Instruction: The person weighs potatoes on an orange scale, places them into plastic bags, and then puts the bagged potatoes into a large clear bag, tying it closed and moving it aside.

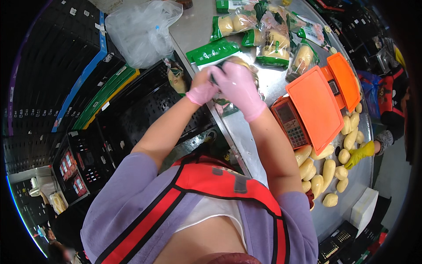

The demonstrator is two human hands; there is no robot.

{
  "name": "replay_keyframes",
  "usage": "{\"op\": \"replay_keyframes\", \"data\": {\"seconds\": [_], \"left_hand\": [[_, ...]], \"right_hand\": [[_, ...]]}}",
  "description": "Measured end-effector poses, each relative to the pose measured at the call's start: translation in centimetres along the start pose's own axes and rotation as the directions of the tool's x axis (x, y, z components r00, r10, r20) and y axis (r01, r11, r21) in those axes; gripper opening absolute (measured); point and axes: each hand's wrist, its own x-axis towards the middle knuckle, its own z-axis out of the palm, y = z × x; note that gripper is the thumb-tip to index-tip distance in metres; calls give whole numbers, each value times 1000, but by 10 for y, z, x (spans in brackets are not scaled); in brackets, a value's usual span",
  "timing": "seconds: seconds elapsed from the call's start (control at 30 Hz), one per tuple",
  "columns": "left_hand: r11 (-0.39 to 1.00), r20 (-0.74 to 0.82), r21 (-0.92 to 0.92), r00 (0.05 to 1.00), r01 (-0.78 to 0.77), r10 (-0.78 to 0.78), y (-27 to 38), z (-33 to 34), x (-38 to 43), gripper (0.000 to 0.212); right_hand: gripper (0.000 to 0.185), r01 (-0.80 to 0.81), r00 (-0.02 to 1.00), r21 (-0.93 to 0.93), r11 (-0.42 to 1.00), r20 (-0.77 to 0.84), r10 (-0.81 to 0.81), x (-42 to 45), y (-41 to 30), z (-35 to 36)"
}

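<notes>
My left hand [202, 86] and my right hand [238, 86], both in thin pink gloves, are close together over the near edge of the metal table. Between them they grip a green-and-white printed plastic bag [214, 52], its contents mostly hidden by my fingers. Beyond my right hand lie several filled bags of peeled pale-yellow vegetables [275, 46]. To the right stands an orange weighing scale [316, 109] with a keypad. Loose peeled vegetables, perhaps potatoes [328, 175], lie beside it. Part of another printed bag [226, 107] shows under my hands.
A black plastic crate [132, 115] sits below the table's left edge, with a filled bag [177, 77] inside. Clear plastic bags [141, 33] rest above it. Stacked crates [89, 72] stand left. Across the table, a co-worker's yellow-gloved hand [361, 155] touches a vegetable.
</notes>
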Motion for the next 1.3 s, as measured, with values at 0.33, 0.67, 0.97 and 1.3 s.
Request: {"op": "replay_keyframes", "data": {"seconds": [0.33, 0.67, 0.97, 1.3], "left_hand": [[975, -847, 148, 529, 165, 38, 41, -144, -78, 42], [309, -938, 319, 345, 896, -31, -160, -315, -77, 76], [456, -904, 314, 409, 833, -124, -160, -201, -26, 88], [273, 32, 947, 896, -169, 443, -58, -83, 40, 67]], "right_hand": [[29, 174, 984, 290, 941, -22, -176, -66, -13, -44], [26, -573, 804, 494, 653, 188, 564, -196, 89, -4], [33, -692, 657, 405, 598, 10, 754, -253, 91, -6], [20, -478, 188, 493, 727, -751, 633, -385, 85, -63]]}}
